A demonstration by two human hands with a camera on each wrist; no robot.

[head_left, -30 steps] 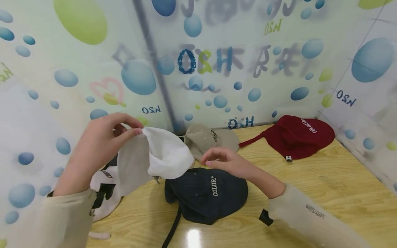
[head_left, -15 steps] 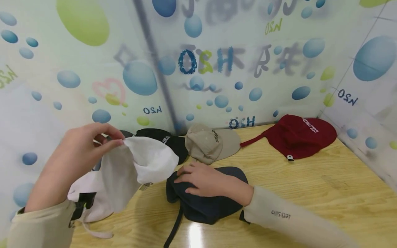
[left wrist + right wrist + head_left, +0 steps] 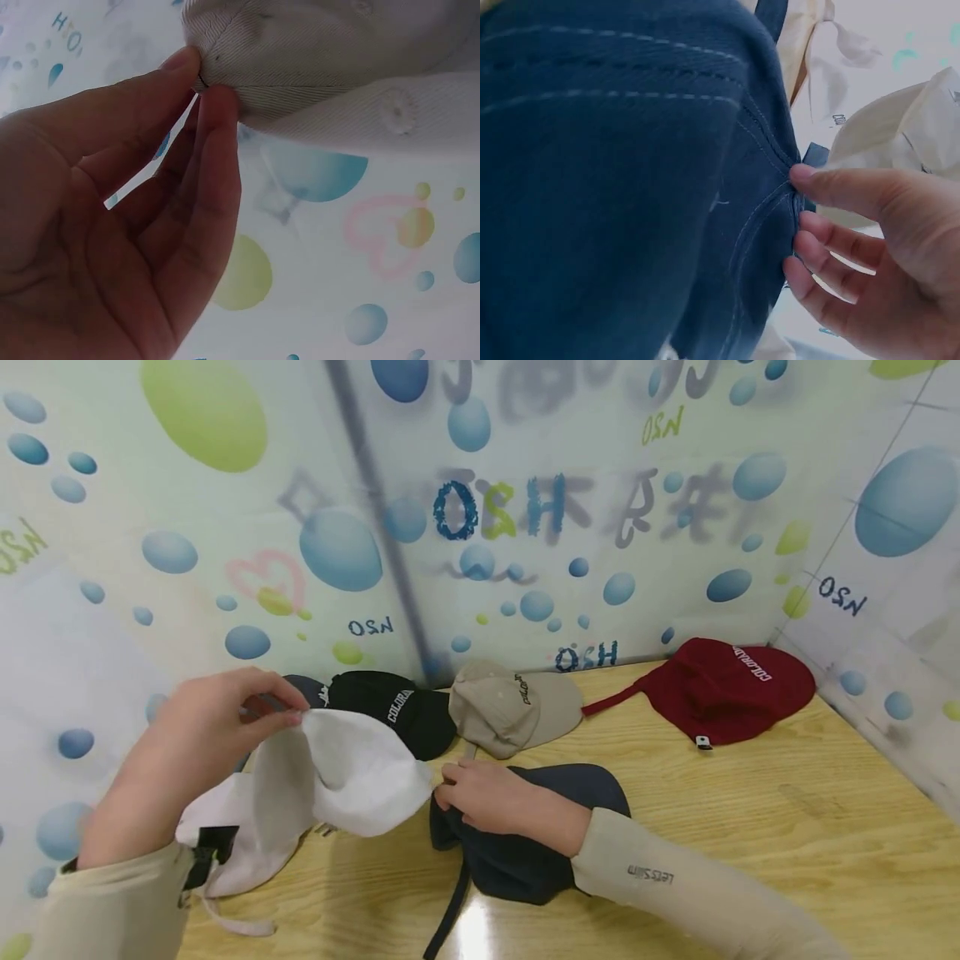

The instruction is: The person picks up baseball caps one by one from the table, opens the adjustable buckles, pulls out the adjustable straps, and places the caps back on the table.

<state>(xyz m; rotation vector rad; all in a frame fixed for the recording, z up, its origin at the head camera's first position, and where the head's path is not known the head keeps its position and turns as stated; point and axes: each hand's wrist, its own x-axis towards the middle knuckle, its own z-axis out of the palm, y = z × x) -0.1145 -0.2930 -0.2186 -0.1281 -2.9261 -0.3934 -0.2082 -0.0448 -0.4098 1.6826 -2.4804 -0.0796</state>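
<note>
My left hand (image 3: 195, 747) holds a white cap (image 3: 375, 781) in the air over the left of the table, thumb and fingertips pinching its edge. The left wrist view shows that pinch on the fabric (image 3: 330, 56) up close. My right hand (image 3: 513, 802) is down on a navy cap (image 3: 525, 868) lying at the front middle of the table. In the right wrist view, its thumb and fingers pinch the edge of the navy cap (image 3: 607, 195). The right hand and sleeve cover part of that cap and its lettering.
Behind the white cap lies a pale pink cap (image 3: 247, 852). A black cap (image 3: 390, 714), a beige cap (image 3: 502, 710) and a dark cap (image 3: 303, 687), partly hidden, lie along the wall. A red cap (image 3: 727, 689) sits at the back right of the wooden table (image 3: 787, 835).
My right hand has come down and left from above the navy cap and now grips its edge. That cap has shifted slightly right. My left hand has moved left and lower with the white cap.
</note>
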